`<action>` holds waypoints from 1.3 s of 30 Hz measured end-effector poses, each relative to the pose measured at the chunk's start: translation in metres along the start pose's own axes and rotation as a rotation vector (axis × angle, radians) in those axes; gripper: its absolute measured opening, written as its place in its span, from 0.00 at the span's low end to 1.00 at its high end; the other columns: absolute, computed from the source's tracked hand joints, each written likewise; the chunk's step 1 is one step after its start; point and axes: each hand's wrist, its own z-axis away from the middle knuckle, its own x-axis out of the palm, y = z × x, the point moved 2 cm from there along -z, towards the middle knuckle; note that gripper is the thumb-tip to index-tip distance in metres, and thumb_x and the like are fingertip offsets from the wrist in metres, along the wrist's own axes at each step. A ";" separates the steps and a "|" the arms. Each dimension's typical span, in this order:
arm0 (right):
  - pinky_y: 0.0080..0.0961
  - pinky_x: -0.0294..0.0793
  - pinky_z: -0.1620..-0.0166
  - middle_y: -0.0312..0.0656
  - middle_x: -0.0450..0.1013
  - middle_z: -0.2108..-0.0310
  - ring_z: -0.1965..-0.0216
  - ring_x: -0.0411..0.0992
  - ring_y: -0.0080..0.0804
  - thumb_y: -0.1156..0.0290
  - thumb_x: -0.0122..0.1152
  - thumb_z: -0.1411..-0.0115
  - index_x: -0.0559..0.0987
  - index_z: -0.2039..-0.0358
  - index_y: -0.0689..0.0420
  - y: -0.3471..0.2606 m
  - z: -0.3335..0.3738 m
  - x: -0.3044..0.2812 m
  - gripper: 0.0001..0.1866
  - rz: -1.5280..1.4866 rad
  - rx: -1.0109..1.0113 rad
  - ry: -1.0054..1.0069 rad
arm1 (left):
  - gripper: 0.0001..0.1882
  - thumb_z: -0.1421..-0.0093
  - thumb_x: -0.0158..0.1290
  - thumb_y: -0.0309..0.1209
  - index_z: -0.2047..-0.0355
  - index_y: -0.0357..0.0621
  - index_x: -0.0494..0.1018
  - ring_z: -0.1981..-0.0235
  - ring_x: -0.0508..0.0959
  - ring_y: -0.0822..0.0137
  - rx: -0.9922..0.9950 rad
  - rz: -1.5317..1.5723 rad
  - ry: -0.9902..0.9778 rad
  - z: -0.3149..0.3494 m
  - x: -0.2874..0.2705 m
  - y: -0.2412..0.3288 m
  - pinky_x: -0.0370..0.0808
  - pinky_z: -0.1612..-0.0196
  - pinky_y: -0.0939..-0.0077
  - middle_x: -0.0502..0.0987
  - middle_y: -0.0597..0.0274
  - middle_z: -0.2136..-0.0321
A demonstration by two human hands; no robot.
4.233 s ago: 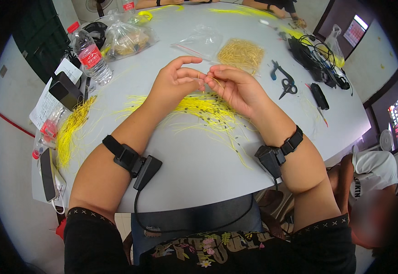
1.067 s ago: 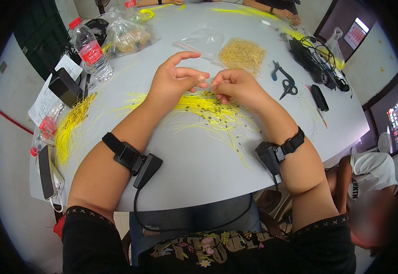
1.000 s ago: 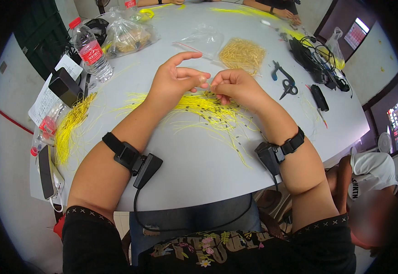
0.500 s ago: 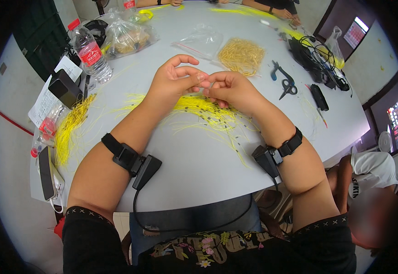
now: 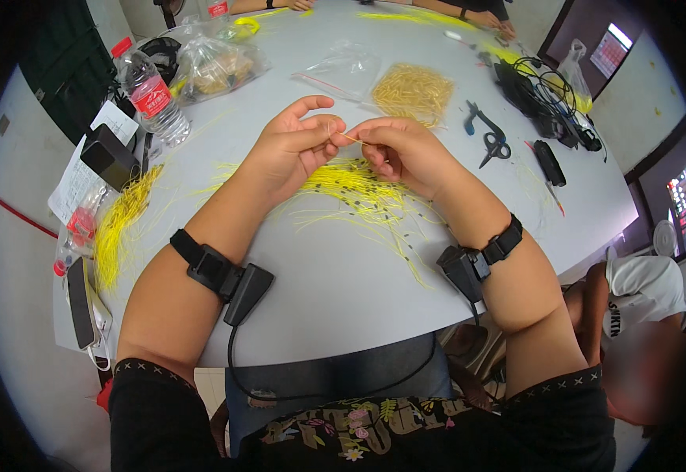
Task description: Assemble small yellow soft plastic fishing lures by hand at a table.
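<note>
A thin yellow thread (image 5: 351, 139) is stretched across the small gap between my hands. My left hand (image 5: 289, 153) pinches one end between thumb and fingertips, its index finger raised and curved. The thumb and index finger of my right hand (image 5: 402, 151) grip the other end, the remaining fingers curled below. Just under the hands lies a loose pile of yellow threads (image 5: 355, 187) with small dark pieces along them. Beyond my right hand, a heap of small gold-coloured pieces (image 5: 414, 90) rests on a see-through bag (image 5: 343, 71).
On the right are scissors (image 5: 495, 148), a black-handled tool (image 5: 549, 164) and tangled black cables (image 5: 547, 102). A water bottle (image 5: 150, 94), a black box (image 5: 110, 157) and a yellow thread bundle (image 5: 122, 224) stand or lie left. Other people's hands (image 5: 484, 20) work at the far edge.
My hands have drawn slightly apart, the left one shifting left, so the thread between them now shows. The pile and the other objects have stayed put.
</note>
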 end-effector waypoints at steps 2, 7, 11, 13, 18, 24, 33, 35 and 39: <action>0.13 0.53 0.82 0.33 0.66 0.82 0.85 0.58 0.16 0.71 0.52 0.42 0.80 0.65 0.59 0.000 0.000 0.000 0.10 0.087 0.016 0.003 | 0.20 0.41 0.50 0.21 0.49 0.38 0.58 0.64 0.76 0.69 0.015 0.033 0.013 0.001 -0.002 0.001 0.73 0.60 0.79 0.72 0.54 0.63; 0.12 0.54 0.84 0.35 0.70 0.79 0.86 0.59 0.15 0.72 0.51 0.40 0.79 0.61 0.60 0.003 -0.001 -0.001 0.11 0.233 0.034 -0.043 | 0.21 0.42 0.49 0.19 0.48 0.41 0.58 0.67 0.73 0.73 0.012 0.152 -0.002 0.001 -0.003 0.003 0.72 0.60 0.83 0.69 0.59 0.64; 0.13 0.53 0.84 0.37 0.73 0.75 0.86 0.59 0.14 0.74 0.50 0.43 0.80 0.61 0.59 0.004 -0.002 -0.002 0.13 0.228 0.029 -0.047 | 0.21 0.42 0.47 0.17 0.49 0.40 0.58 0.67 0.71 0.73 0.012 0.230 -0.002 0.000 -0.004 0.003 0.72 0.59 0.83 0.67 0.58 0.64; 0.13 0.53 0.84 0.36 0.73 0.75 0.86 0.59 0.14 0.74 0.50 0.44 0.80 0.61 0.59 0.004 -0.003 -0.003 0.13 0.214 0.027 -0.047 | 0.21 0.42 0.46 0.16 0.49 0.40 0.58 0.67 0.71 0.73 0.013 0.251 -0.005 0.000 -0.004 0.003 0.72 0.59 0.82 0.67 0.58 0.64; 0.13 0.54 0.84 0.34 0.72 0.75 0.85 0.59 0.14 0.73 0.50 0.44 0.80 0.61 0.58 0.003 -0.001 0.002 0.13 0.289 -0.022 -0.043 | 0.22 0.43 0.46 0.15 0.48 0.39 0.57 0.67 0.71 0.73 0.019 0.298 -0.033 0.001 -0.005 0.004 0.72 0.59 0.82 0.67 0.58 0.64; 0.11 0.56 0.82 0.34 0.72 0.75 0.83 0.61 0.14 0.70 0.55 0.40 0.78 0.59 0.59 -0.001 0.003 0.003 0.11 0.116 -0.014 -0.043 | 0.23 0.44 0.47 0.15 0.49 0.39 0.57 0.66 0.74 0.72 -0.020 0.251 -0.042 -0.001 -0.004 0.002 0.73 0.58 0.82 0.68 0.57 0.63; 0.10 0.55 0.82 0.34 0.73 0.75 0.83 0.61 0.13 0.71 0.60 0.42 0.77 0.61 0.59 -0.002 0.002 0.006 0.09 0.130 -0.119 0.006 | 0.16 0.41 0.52 0.22 0.54 0.40 0.62 0.64 0.76 0.70 -0.015 0.137 -0.042 -0.001 -0.004 0.000 0.74 0.59 0.80 0.74 0.57 0.64; 0.10 0.55 0.82 0.34 0.73 0.74 0.83 0.61 0.13 0.72 0.62 0.44 0.77 0.63 0.58 -0.001 0.001 0.004 0.09 0.156 -0.110 -0.025 | 0.13 0.41 0.52 0.22 0.57 0.41 0.63 0.64 0.75 0.70 0.008 0.081 -0.082 -0.002 -0.004 -0.002 0.73 0.60 0.80 0.75 0.57 0.65; 0.10 0.55 0.83 0.34 0.73 0.74 0.83 0.62 0.13 0.73 0.63 0.45 0.76 0.65 0.58 -0.001 0.001 0.004 0.07 0.133 -0.090 -0.015 | 0.14 0.41 0.52 0.23 0.57 0.44 0.64 0.65 0.75 0.73 -0.001 0.035 -0.093 0.000 -0.002 -0.001 0.73 0.60 0.84 0.73 0.62 0.65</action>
